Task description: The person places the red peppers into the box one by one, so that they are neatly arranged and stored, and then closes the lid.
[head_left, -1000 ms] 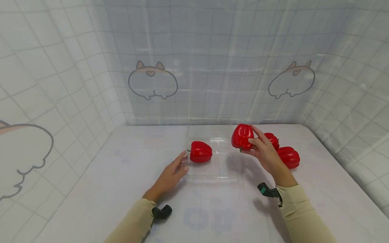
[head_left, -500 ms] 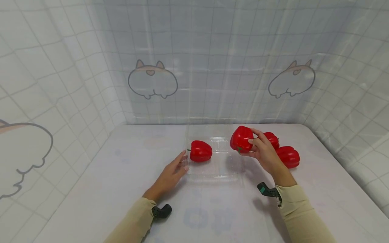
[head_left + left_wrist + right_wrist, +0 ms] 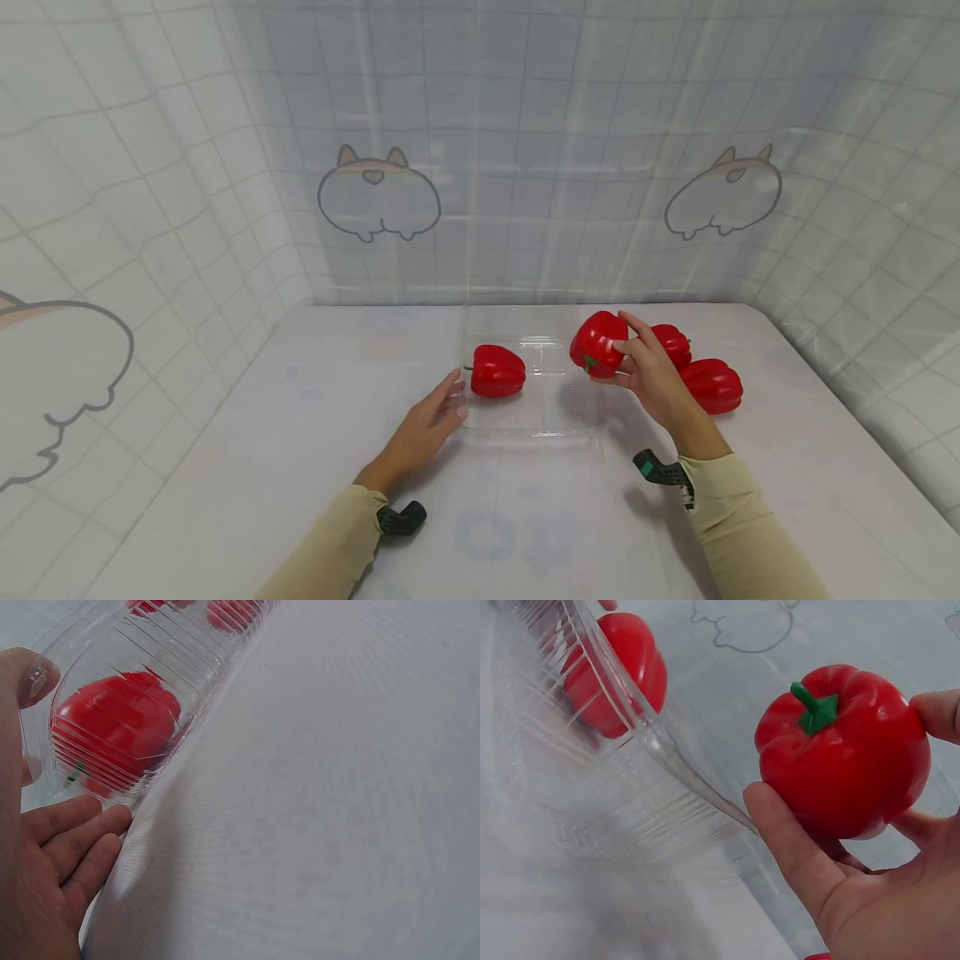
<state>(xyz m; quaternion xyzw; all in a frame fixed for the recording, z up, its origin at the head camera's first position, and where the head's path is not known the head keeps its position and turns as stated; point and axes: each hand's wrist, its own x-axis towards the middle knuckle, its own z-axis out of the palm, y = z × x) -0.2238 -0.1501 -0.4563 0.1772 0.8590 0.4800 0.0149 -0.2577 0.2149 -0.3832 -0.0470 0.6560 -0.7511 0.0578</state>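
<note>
My right hand (image 3: pixel 651 373) holds a red bell pepper (image 3: pixel 598 343) above the right side of a clear plastic container (image 3: pixel 558 408). In the right wrist view this pepper's green stem (image 3: pixel 819 712) faces the camera, with thumb and fingers around its sides. A second red bell pepper (image 3: pixel 498 372) lies inside the container at the left, seen through the ribbed wall in the left wrist view. At the container's left wall is my left hand (image 3: pixel 417 433), its fingertips (image 3: pixel 112 817) touching the plastic from outside and its fingers fairly straight.
Two more red bell peppers, a nearer one (image 3: pixel 712 386) and a farther one (image 3: pixel 672 344), lie on the white cloth-covered table (image 3: pixel 300 467) right of the container. The container's open lid (image 3: pixel 517 321) stands behind it, and a checked curtain (image 3: pixel 555 150) surrounds the table.
The held bell pepper has tilted in my right hand, so its green stem shows more toward the camera. My left hand stays at the container's left wall.
</note>
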